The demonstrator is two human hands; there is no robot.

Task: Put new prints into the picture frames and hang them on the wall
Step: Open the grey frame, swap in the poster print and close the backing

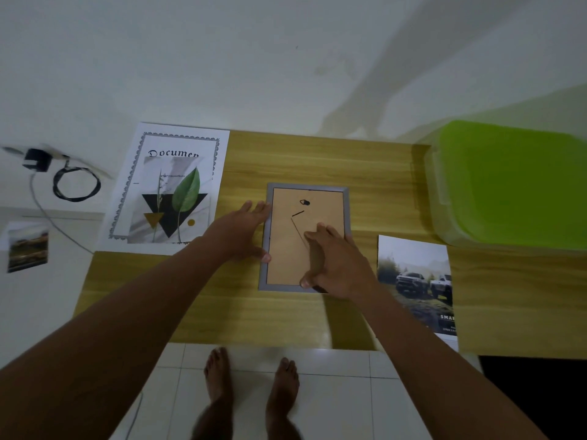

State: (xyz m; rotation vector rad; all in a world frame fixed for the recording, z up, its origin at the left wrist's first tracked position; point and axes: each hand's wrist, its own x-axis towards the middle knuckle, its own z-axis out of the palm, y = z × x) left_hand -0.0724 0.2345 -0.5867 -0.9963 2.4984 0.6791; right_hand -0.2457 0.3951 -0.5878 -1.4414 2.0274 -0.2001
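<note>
The table [365,163] holds the gray picture frame [286,255] in the middle, face down, long side running up and down. The left hand [241,230] lies flat at its left edge, fingers straight. The right hand [336,265] presses its brown back, fingers slightly apart, just below the black hook [305,202].

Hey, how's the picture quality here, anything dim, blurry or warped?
Head view: dim, flat light; a broad shadow crosses the wall; the charger at the left is motion-smeared and the green lid at the right is soft; the picture frame looks fairly sharp; the wide lens bends the edges of the wooden table.
</note>
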